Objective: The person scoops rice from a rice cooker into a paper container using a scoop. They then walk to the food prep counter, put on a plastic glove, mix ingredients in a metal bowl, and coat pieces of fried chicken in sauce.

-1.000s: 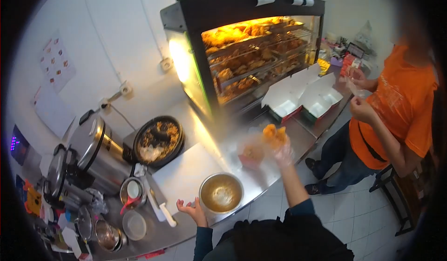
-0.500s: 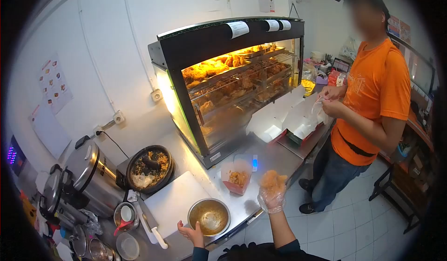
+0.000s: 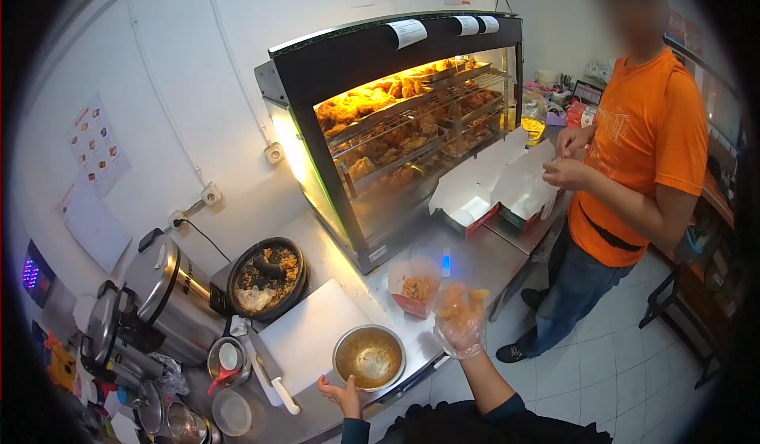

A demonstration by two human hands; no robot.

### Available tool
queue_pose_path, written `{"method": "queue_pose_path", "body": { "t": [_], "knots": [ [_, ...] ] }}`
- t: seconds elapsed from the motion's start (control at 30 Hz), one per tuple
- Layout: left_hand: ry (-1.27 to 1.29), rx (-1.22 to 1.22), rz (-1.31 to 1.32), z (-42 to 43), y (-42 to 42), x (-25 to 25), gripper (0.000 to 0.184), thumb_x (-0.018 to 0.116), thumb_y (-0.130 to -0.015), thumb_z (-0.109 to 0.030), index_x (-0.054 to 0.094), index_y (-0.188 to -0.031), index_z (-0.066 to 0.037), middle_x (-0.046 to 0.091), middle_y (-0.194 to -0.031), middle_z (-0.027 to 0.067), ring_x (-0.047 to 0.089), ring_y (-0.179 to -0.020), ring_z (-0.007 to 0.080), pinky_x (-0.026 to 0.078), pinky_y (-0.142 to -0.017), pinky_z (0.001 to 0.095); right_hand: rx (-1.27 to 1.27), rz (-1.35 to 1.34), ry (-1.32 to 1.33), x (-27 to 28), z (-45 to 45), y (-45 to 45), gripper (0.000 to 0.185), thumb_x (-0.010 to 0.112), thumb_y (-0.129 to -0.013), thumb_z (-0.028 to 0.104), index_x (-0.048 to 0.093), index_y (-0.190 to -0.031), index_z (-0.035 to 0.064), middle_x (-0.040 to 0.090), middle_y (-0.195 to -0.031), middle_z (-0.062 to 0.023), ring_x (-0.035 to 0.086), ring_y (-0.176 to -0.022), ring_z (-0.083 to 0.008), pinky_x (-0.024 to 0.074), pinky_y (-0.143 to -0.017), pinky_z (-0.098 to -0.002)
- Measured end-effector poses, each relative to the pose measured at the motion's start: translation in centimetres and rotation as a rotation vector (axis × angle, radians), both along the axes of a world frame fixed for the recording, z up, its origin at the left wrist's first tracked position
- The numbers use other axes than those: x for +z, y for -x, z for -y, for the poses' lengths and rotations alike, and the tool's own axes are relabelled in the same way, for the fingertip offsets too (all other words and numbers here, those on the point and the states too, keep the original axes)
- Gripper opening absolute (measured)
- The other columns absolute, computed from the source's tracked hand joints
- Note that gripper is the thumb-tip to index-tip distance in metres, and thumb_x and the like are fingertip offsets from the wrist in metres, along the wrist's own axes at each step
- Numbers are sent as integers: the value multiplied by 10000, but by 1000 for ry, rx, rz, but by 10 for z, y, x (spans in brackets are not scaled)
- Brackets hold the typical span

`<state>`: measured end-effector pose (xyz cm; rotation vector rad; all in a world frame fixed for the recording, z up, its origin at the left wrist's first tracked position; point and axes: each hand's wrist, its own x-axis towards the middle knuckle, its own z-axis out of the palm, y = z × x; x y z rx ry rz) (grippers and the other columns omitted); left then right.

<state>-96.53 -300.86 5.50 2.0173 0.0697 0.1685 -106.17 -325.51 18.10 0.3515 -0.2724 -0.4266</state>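
My right hand (image 3: 459,335), in a clear plastic glove, holds fried food pieces (image 3: 461,305) over the counter's front edge. Just left of it, an open paper box (image 3: 414,287) with fried bits inside stands beside a small device with a blue lit display (image 3: 446,262). My left hand (image 3: 343,396) has its fingers apart at the lower left rim of a metal bowl (image 3: 369,358), whose inside is stained. To the left of the bowl are a white cutting board (image 3: 313,329) and a knife with a white handle (image 3: 286,396).
A lit display cabinet (image 3: 396,72) of fried food stands behind two open boxes (image 3: 467,194). A person in orange (image 3: 653,127) stands at the right. On the left are a stone mortar (image 3: 267,278), a large cooker (image 3: 170,293) and a plastic container (image 3: 232,411).
The view has swung and shifted. My right hand has come back from beyond the paper box to its near right side, still holding the fried food. My left hand remains by the bowl.
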Motion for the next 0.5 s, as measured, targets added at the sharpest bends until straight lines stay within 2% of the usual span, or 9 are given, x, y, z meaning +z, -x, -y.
{"method": "queue_pose_path", "body": {
  "t": [0.1,0.2,0.4,0.5],
  "knots": [
    [6,22,2,-3,-1,2,715,657,-579,-126,228,-1142,-29,280,-1122,167,271,-1059,281,183,-902,404,-34,-237,-39,17,-6,-1,239,564,-709,268,508,-837,73,507,-781,-50,490,-716,-169,443,-602,-260],
    [25,46,16,-6,-6,0,711,655,-578,-121,229,-1140,-31,283,-1108,165,275,-1049,281,184,-898,406,-57,-300,31,26,-12,-1,231,562,-713,269,509,-834,79,505,-775,-49,488,-705,-170,445,-600,-267],
    [46,53,3,-9,-9,1,704,649,-588,-117,225,-1145,-34,283,-1086,162,270,-1043,276,184,-893,398,-13,-121,58,13,-10,-5,245,541,-727,292,509,-843,79,512,-801,-55,494,-731,-177,451,-607,-278],
    [46,48,-48,-8,-8,7,691,642,-597,-113,227,-1146,-41,277,-1097,158,264,-1049,271,178,-897,396,-95,-300,36,17,-11,-4,261,522,-734,305,506,-850,72,512,-804,-59,490,-728,-176,444,-610,-269]
  ]
}}
